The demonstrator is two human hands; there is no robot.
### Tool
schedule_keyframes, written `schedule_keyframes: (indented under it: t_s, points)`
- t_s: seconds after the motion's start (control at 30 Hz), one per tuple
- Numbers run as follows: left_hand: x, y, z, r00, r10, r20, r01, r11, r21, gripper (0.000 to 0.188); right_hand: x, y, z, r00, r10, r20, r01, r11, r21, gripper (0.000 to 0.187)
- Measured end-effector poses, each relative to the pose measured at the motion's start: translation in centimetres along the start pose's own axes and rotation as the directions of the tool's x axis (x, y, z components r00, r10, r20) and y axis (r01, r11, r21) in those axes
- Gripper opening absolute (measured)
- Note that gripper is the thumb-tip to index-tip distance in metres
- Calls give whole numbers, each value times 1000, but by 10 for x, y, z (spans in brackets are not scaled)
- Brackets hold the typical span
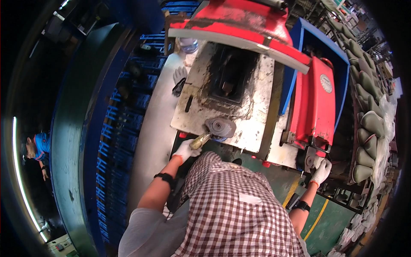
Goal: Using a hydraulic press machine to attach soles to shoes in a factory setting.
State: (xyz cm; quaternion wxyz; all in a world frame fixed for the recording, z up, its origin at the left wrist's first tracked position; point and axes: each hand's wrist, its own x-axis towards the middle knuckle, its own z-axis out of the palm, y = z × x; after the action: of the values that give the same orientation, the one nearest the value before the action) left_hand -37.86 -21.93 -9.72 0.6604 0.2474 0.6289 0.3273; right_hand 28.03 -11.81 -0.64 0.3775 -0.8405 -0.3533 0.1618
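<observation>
My left hand, in a white glove, is closed round a shiny brownish-gold, handle-like piece. The far end of that piece meets a grey plate with a round boss at the front edge of a worn metal machine table. Off to the right, my right hand, also gloved, has its fingers bent against a dark grey metal part. This part sits below the lower end of a red machine arm. What the right fingers hold is hidden.
A red machine head spans the table's far side, behind a dark, soot-stained recess. A grey glove lies on the pale bench at left. Racks of grey-green shoe-like forms line the right. Another person is at far left.
</observation>
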Motion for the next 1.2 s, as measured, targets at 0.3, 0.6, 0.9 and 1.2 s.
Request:
schedule_keyframes:
  t_s: [0.3, 0.6, 0.9, 1.2]
  points:
    - [-59, 89, 0, 950, 311, -14, -258, 811, 525, 50, -105, -373, 49, 562, -805, -193, 785, 444, 432, 32]
    - [-73, 111, 39, 954, 297, -52, -196, 743, 639, 55, -145, -541, 123, -39, -997, 62, 999, -37, 30, 41]
    - [-76, 120, 34, 972, 232, -19, -159, 720, 675, 59, -182, -463, 148, -42, -999, -12, 978, -43, 202, 29]
    - [-69, 123, 28, 980, 183, 72, -181, 693, 698, 64, -215, -370, 173, -10, -886, 463, 979, 87, 187, 29]
